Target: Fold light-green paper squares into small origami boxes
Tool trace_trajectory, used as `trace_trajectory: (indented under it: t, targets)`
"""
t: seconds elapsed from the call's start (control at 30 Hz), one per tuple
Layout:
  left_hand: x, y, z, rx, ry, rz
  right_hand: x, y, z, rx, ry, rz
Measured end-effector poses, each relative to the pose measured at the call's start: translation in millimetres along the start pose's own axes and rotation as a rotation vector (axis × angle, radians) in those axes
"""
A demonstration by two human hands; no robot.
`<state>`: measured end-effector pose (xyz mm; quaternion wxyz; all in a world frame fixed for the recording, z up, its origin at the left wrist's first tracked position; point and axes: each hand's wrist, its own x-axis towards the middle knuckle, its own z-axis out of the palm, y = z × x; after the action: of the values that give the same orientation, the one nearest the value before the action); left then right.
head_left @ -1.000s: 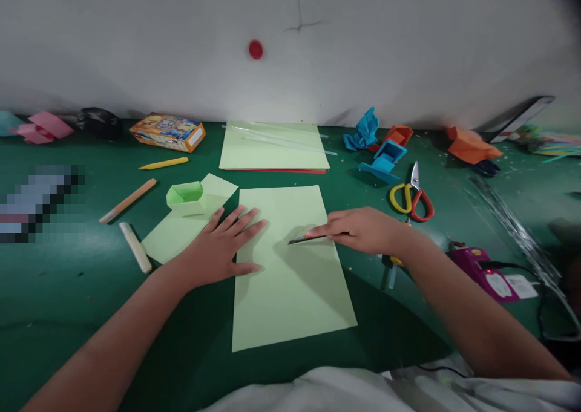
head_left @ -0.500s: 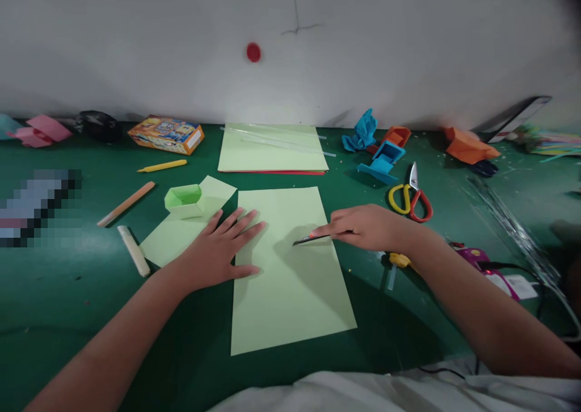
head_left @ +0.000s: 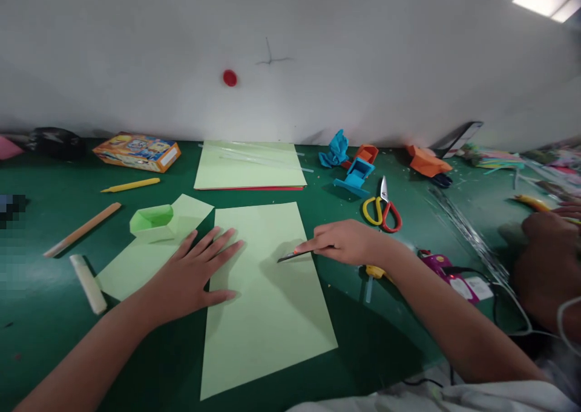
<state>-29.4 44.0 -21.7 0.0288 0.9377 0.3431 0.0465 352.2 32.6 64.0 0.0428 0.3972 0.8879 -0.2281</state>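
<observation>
A sheet of pale green paper [head_left: 267,315] lies flat on the green table. My left hand [head_left: 200,273] rests palm down over its left edge with fingers spread, holding nothing. Closed around a slim craft knife [head_left: 287,257], my right hand [head_left: 342,241] is at the sheet's right edge. The dark blade points left over the middle of the paper; whether its tip touches the surface I cannot tell. Beside my left fingers, a folded light green paper box [head_left: 152,223] sits on a second green sheet [head_left: 131,267], partly covered by my left hand.
Scissors [head_left: 382,209], a glue gun [head_left: 376,271] and a purple device [head_left: 438,265] lie at right. A paper stack [head_left: 249,167], a printed box [head_left: 138,152] and blue folded paper [head_left: 356,179] line the back. Another person's hand [head_left: 551,236] is at far right.
The view has swung right, so things appear farther left and another person's hand shows at the right edge. Both my hands keep nearly the same place on the sheet.
</observation>
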Motion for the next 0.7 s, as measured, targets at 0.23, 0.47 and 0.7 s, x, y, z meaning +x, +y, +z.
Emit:
trace_trajectory:
  t: [0.23, 0.47, 0.7]
  targets:
    - [0, 0, 0.6, -0.009, -0.014, -0.001, -6, 5, 2, 0.043, 0.011, 0.019]
    - [0, -1, 1.7, -0.009, -0.001, 0.010, -12, 8, -1, 0.030, -0.009, 0.044]
    - [1, -1, 1.5, 0.015, 0.012, 0.026, -18, 16, 1, 0.028, 0.006, 0.051]
